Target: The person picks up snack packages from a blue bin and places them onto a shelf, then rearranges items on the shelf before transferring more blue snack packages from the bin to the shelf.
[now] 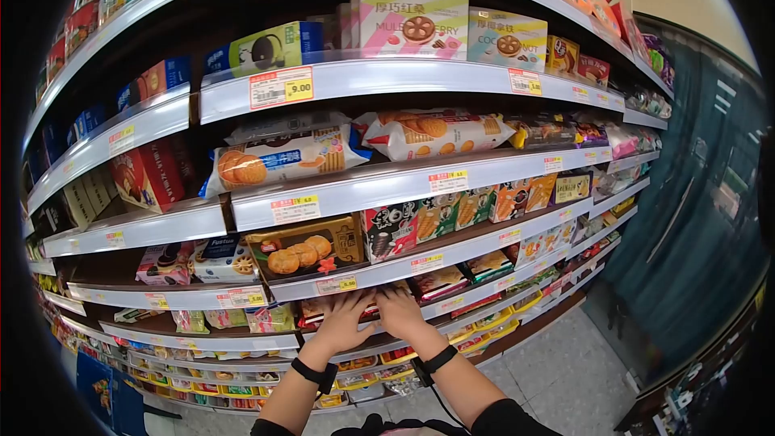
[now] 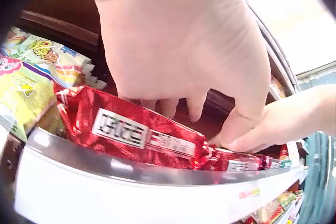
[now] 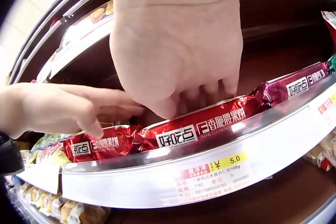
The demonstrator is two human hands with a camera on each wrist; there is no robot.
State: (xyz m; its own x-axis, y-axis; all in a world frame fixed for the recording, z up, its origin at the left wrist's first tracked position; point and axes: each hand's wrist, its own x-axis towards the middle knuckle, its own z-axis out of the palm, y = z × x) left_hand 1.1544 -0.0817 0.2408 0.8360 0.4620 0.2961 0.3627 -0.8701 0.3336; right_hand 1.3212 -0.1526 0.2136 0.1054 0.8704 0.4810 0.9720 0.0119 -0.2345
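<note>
In the head view, my left hand [image 1: 345, 323] and right hand [image 1: 401, 315] reach side by side into a low shelf, fingers extended over red foil biscuit packets [image 1: 311, 312]. The left wrist view has my left hand [image 2: 178, 50] above a shiny red packet [image 2: 126, 129], its fingertips dipping behind the packet's upper edge. From the right wrist, my right hand [image 3: 178, 50] hangs over another red packet [image 3: 194, 129], its fingers partly hidden behind it. Beside it, the left hand [image 3: 63, 108] lies over the neighbouring red packet [image 3: 100, 145].
The shelf lip [image 3: 147, 182] with a price tag [image 3: 218, 176] runs in front of the packets. A purple packet [image 3: 294, 87] lies to their right, yellow snack bags [image 2: 37, 77] to their left. Above sits a shelf with a brown biscuit box [image 1: 305, 247].
</note>
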